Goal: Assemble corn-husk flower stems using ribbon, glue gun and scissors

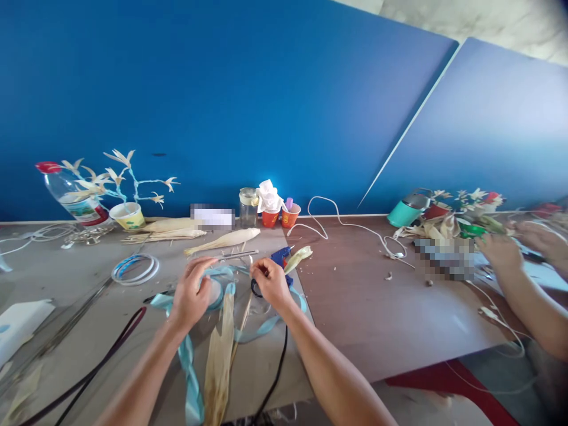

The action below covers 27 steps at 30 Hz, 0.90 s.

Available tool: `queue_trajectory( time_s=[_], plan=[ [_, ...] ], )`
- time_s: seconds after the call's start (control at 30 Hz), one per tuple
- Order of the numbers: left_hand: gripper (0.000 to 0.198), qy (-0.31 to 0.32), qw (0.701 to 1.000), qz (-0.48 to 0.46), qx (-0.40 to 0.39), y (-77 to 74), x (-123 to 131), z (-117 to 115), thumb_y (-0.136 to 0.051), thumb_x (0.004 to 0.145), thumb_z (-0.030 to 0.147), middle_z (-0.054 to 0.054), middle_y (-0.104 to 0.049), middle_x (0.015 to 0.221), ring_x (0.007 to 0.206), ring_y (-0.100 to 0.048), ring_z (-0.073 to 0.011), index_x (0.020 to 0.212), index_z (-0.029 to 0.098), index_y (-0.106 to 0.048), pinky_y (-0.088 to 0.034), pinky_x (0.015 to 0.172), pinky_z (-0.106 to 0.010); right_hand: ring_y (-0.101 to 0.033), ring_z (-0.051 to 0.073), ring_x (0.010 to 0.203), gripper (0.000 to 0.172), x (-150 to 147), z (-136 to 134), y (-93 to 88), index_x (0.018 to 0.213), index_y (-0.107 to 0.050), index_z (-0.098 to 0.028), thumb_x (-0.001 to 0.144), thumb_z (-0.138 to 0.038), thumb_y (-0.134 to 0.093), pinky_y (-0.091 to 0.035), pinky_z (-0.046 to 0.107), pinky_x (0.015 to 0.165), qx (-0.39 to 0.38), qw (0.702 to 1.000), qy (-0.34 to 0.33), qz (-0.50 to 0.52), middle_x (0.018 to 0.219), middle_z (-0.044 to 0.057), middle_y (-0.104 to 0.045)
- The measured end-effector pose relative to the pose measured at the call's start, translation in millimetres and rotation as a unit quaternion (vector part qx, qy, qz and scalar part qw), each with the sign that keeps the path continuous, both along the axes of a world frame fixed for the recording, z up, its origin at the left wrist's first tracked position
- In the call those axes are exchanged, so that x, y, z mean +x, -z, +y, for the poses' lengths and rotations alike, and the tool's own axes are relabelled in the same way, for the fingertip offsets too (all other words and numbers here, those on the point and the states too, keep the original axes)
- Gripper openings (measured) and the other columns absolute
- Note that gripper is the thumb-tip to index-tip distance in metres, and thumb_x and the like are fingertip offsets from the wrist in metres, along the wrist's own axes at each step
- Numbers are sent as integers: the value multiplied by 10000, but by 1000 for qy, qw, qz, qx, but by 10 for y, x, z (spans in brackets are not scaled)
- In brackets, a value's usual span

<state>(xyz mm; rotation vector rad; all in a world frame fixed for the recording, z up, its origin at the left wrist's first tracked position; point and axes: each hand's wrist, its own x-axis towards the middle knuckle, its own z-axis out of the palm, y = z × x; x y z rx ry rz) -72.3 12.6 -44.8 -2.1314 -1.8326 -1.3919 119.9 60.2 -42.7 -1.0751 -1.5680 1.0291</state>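
My left hand [194, 291] is over the left table, fingers bent around something I cannot make out, beside a roll of light blue ribbon [215, 294]. My right hand [270, 281] is pinched closed to its right; what it holds is too small to name. Between and beyond the hands lies a thin metal rod [239, 255]. Dried corn husk [219, 361] hangs below the hands, with blue ribbon at its top. A blue glue gun [280, 258] lies just beyond my right hand, next to a pale husk piece [300, 258].
Husk flowers stand in a yellow cup [128, 216] beside a plastic bottle [82, 198]. Farther along are a glass jar [249, 208] and red cups [290, 216]. White cable [364, 225] crosses the right table. Another person's hands work at right near a teal container [406, 210].
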Motion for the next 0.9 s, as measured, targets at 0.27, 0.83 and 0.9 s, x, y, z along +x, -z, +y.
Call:
queue_trajectory(
  time_s=[0.27,0.83,0.9],
  plan=[
    [218,-7,997,-70,-3,10,-27,-65,-387,846,204,-46,-649,824,797,-616,-169,893,178,-599,-487,756,-297,-471,123,604,118,-81,-108,41,652,-575,-184,752,-217,-522,-373,236,589,90,992,-59,-60,643,-6,-514],
    [303,213,938,208,-180,-47,210,-150,-423,778,85,20,-676,868,908,-612,-185,882,252,-654,-85,1114,-509,-488,120,616,108,-42,-63,62,679,-568,-176,767,-224,-527,-396,231,594,92,993,-49,-45,661,2,-538],
    [237,196,934,223,-198,-73,199,-162,-440,827,175,26,-677,812,850,-621,-180,858,257,-661,-58,1118,-508,-489,121,615,107,-38,-60,68,686,-570,-177,768,-231,-528,-394,232,590,88,994,-49,-46,666,3,-538]
  ],
)
